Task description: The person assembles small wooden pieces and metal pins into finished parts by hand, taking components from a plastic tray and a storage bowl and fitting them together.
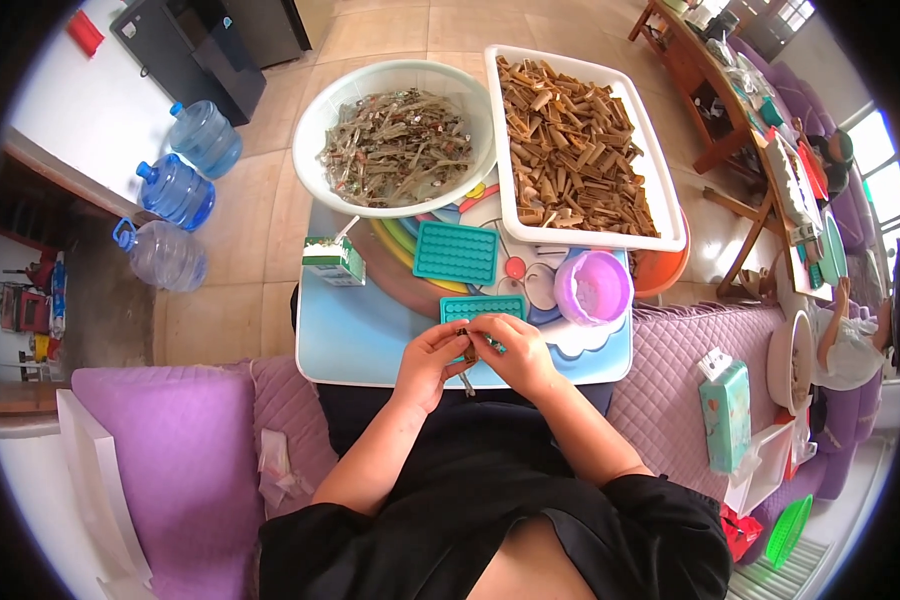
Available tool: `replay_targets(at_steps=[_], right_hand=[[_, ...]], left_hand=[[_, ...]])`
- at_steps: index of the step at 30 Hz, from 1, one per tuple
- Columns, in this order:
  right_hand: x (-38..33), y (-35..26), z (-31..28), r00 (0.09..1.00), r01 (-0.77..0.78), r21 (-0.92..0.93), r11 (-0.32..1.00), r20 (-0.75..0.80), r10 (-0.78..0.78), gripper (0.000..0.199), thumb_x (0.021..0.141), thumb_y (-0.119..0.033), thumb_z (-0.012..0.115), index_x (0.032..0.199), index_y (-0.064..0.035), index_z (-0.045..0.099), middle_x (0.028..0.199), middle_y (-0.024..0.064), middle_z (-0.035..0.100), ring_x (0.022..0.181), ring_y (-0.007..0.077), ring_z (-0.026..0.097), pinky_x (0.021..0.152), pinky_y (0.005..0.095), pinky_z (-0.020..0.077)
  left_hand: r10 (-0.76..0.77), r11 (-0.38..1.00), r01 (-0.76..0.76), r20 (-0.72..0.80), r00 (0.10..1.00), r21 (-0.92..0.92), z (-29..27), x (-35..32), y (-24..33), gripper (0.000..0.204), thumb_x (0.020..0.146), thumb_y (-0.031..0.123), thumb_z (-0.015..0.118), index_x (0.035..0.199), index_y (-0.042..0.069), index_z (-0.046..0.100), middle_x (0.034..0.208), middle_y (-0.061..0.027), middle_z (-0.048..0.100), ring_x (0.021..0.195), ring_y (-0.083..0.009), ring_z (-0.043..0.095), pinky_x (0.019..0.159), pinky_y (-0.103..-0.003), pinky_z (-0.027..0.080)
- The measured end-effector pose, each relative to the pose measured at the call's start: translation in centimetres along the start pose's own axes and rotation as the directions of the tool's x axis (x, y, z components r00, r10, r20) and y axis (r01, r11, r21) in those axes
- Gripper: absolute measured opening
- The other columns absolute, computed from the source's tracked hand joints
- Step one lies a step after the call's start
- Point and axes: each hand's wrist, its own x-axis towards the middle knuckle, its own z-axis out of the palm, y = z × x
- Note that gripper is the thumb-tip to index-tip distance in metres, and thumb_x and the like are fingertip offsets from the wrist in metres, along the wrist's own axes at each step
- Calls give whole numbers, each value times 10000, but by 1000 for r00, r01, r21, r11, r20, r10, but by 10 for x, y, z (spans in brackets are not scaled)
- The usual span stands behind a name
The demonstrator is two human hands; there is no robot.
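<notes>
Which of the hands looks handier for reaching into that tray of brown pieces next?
Probably the right hand. The white tray of brown pieces lies ahead on that side; the left hand would have to cross over. Both hands now pinch a small part.

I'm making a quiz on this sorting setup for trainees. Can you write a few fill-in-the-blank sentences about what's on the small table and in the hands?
1. The round white plastic basin holds greyish metal bits; the rectangular white tray beside it holds ____ pieces.
2. Both the left hand and the right hand pinch one small dark ____ part.
3. The small round tub is ____ in colour.
4. Two ____ gridded moulds lie on the table.

Missing words: brown; metal; purple; teal
</notes>
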Motion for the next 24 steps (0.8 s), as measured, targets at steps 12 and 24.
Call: replay_targets(at_steps=[12,24], right_hand=[[-1,6,-5,998,57,-49,997,38,-55,162,752,-25,631,910,-47,606,825,88,639,784,255,632,657,344,513],[9,29,-29,953,-301,3,954,45,300,157,777,-17,610,933,-35,616,841,130,608,774,310,603,685,363,493]], left_hand=[[-46,999,46,1,999,24,-3,3,0,313,857,93,609,1145,-6,538,953,-69,632,841,-155,625,771,-317,533],[-18,1000,17,-41,999,-10,-1,11,21,256,881,102,553,1119,9,531,1000,-98,622,894,-196,627,777,-342,537]])
